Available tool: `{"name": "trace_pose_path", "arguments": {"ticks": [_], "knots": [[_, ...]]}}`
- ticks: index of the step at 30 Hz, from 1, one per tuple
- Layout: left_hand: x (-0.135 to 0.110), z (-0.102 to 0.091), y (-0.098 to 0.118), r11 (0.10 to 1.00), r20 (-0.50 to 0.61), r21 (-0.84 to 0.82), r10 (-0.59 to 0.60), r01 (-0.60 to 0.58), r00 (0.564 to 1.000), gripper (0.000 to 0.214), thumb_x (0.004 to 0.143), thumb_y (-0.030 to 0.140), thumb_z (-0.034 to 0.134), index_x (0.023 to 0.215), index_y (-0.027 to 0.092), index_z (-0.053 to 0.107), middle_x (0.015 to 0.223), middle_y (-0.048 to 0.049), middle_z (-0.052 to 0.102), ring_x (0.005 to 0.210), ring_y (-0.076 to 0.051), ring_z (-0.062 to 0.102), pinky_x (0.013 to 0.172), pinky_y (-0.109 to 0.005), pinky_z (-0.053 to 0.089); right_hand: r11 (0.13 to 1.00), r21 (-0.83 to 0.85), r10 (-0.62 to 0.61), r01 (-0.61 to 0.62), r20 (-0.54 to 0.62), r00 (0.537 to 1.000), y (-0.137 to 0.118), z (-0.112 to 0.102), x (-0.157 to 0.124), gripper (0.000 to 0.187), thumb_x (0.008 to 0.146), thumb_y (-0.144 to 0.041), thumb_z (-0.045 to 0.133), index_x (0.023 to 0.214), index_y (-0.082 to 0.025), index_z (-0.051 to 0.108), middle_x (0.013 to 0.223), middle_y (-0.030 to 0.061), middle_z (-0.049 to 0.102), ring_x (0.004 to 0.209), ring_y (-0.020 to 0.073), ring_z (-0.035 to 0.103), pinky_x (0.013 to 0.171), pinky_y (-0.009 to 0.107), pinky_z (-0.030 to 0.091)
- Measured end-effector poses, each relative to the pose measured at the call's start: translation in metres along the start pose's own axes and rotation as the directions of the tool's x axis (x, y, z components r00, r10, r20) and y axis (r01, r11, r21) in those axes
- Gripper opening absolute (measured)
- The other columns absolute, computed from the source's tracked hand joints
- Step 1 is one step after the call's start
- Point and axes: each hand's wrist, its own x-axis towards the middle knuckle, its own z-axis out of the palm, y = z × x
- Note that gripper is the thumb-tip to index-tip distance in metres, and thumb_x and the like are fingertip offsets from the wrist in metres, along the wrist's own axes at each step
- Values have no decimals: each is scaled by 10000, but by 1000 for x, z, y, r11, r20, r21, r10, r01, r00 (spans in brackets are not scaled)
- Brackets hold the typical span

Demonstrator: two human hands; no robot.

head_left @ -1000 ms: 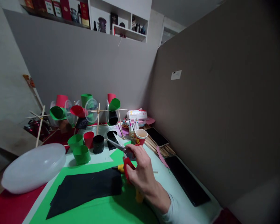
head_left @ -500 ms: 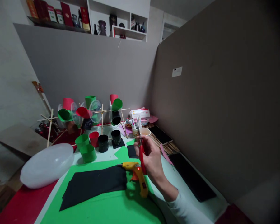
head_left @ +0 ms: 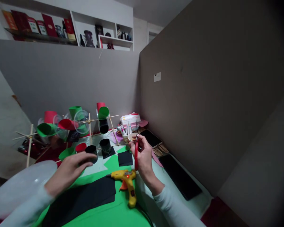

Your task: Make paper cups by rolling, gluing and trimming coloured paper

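Note:
My right hand is closed around red-handled scissors, held upright with the blades pointing up near a paper cup. My left hand reaches forward over the black paper sheet toward a green paper cylinder and a black one; its fingers are slightly curled and hold nothing. A yellow glue gun with a lit red lamp lies on the green paper between my hands. A small black paper square lies just left of the scissors.
A stick frame with red, green and black paper cups and clear lids stands at the back. A white plastic dish sits at left. A cup of markers, a tissue pack, two dark phones and bamboo skewers lie along the right wall.
My left hand has come into view, reaching over the black sheet. My right hand turned the scissors from flat to upright and lifted off the glue gun area. The view has shifted right.

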Motion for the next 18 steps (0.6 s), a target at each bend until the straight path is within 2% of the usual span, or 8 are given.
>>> {"name": "trace_pose_path", "arguments": {"ticks": [3, 6, 9, 12, 15, 18], "knots": [[59, 23, -1, 990, 48, 143, -17, 10, 999, 207, 989, 273, 605, 1154, 175, 685, 1047, -60, 747, 940, -224, 723, 847, -435, 610, 1000, -15, 12, -12, -1, 1000, 1, -2, 1, 281, 760, -226, 637, 1039, -194, 619, 791, -4, 656, 689, 176, 634, 674, 281, 539], [90, 44, 1, 947, 70, 318, -65, 40, 995, 261, 948, 262, 675, 1194, 175, 659, 1167, -83, 712, 1089, -269, 688, 924, -493, 596, 999, -27, 27, -27, 10, 1000, 0, -2, 0, 312, 746, -204, 625, 1059, -199, 625, 748, -24, 616, 656, 171, 600, 668, 281, 530], [100, 60, 4, 893, 134, 448, -102, 31, 986, 219, 934, 274, 697, 1126, 170, 680, 1148, -76, 718, 1081, -267, 690, 914, -491, 598, 999, -32, 38, -37, 23, 999, -3, -2, -1, 316, 745, -197, 616, 1060, -206, 629, 779, -13, 628, 660, 170, 598, 689, 287, 534], [102, 66, 10, 856, 188, 517, -112, -1, 976, 157, 932, 295, 702, 1018, 163, 696, 1043, -56, 732, 1024, -252, 703, 880, -470, 604, 998, -32, 53, -52, 36, 998, -7, -1, -1, 291, 750, -203, 614, 1040, -208, 629, 792, -1, 643, 679, 177, 616, 670, 277, 532], [102, 62, 14, 850, 200, 526, -78, -40, 977, 132, 932, 289, 702, 972, 163, 698, 986, -43, 732, 998, -244, 706, 867, -458, 604, 997, -25, 68, -67, 46, 997, -10, -1, -1, 276, 750, -214, 611, 1025, -206, 624, 807, 11, 657, 702, 186, 631, 648, 271, 529], [101, 49, 16, 874, 146, 482, -14, -59, 989, 87, 931, 245, 698, 971, 168, 698, 962, -34, 727, 982, -237, 704, 850, -441, 607, 996, -22, 87, -86, 50, 995, -11, -2, 0, 281, 747, -225, 616, 1027, -207, 621, 832, 17, 672, 719, 190, 642, 657, 275, 530]]}}
